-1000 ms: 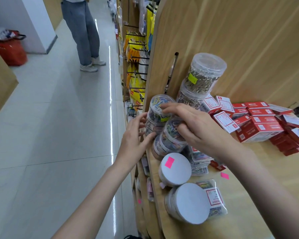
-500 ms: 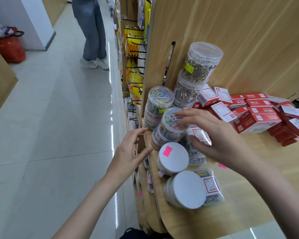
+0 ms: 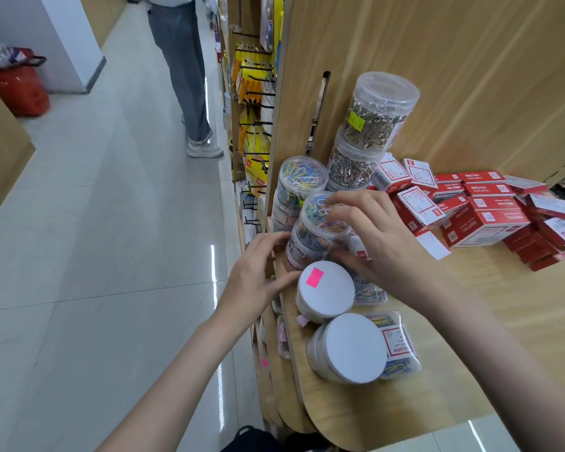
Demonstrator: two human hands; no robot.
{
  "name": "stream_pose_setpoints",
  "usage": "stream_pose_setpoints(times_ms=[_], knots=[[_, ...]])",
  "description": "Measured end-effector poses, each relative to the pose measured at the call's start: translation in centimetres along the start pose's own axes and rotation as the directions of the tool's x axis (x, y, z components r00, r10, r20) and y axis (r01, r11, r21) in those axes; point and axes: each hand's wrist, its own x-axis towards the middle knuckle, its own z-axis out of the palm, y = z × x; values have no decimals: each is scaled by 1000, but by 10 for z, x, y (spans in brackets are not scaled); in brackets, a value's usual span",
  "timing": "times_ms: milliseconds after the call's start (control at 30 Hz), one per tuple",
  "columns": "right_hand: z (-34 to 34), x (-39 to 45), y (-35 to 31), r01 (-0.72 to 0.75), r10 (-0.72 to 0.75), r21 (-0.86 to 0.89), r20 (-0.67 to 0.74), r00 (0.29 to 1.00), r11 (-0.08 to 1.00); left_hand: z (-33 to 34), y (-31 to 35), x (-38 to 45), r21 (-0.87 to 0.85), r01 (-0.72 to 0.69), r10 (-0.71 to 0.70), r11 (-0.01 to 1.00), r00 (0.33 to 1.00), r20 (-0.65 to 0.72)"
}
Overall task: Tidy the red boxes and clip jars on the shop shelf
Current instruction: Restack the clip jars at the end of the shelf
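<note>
At the left front corner of the wooden shelf (image 3: 405,370), both hands closed around a clear jar of coloured clips (image 3: 313,230). The right hand (image 3: 372,243) gripped its lid and far side; the left hand (image 3: 258,282) pressed its near side at the shelf edge. Behind it stood another coloured jar (image 3: 299,184) and a leaning stack of silver clip jars (image 3: 369,125). Red boxes (image 3: 483,216) lay jumbled along the back. A nudge could likely topple that stack, or send the jar off the edge.
</note>
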Motion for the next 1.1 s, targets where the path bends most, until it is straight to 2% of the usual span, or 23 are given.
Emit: stream_pose_setpoints(times_ms=[167,333,600,967,1100], knots=[[-2,1,0,4,-4,1,24,1000,1000,-4,1,1,-29,9,-8,1000,1000,25],[-8,0,1,28,-27,-12,80,996,1000,-2,0,-4,37,-5,5,999,1000,19],[-13,-2,2,11,-13,19,99,995,1000,3,6,-7,2,32,-31,1000,998,-50],[-10,-3,1,-1,-1,38,70,998,999,1,13,-6,-3,46,-46,999,999,-29],[-24,-20,-6,-79,80,120,-3,997,990,-12,19,-22,-27,53,-55,998,996,-67]])
